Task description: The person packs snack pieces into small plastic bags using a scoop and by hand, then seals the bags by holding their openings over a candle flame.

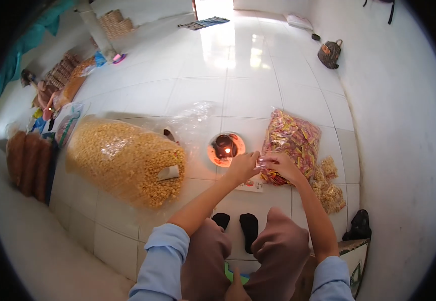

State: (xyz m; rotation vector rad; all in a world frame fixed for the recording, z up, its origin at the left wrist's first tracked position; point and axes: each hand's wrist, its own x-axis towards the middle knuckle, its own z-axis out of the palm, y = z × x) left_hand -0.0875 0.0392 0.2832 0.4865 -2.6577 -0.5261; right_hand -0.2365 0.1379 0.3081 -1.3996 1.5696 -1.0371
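Observation:
Both hands meet in front of me, just right of a round plate (212,152) with a small flame burning on it. My left hand (244,167) and my right hand (281,166) pinch a small clear plastic piece (261,162) between their fingertips. Beyond and beside my right hand lies a big clear bag of red and yellow packets (292,135). A large open plastic bag of yellow snack pieces (117,155) rests on its side at the left, with a white scoop (168,173) in its mouth. Below my hands is a flat printed box or paper (251,186).
Filled small bags (328,193) lie right of the packet bag. A black bag (358,226) sits near the right wall, a brown backpack (330,54) farther back. Another person (43,93) sits at the far left near stacked goods. Long brown bags (28,163) stand left.

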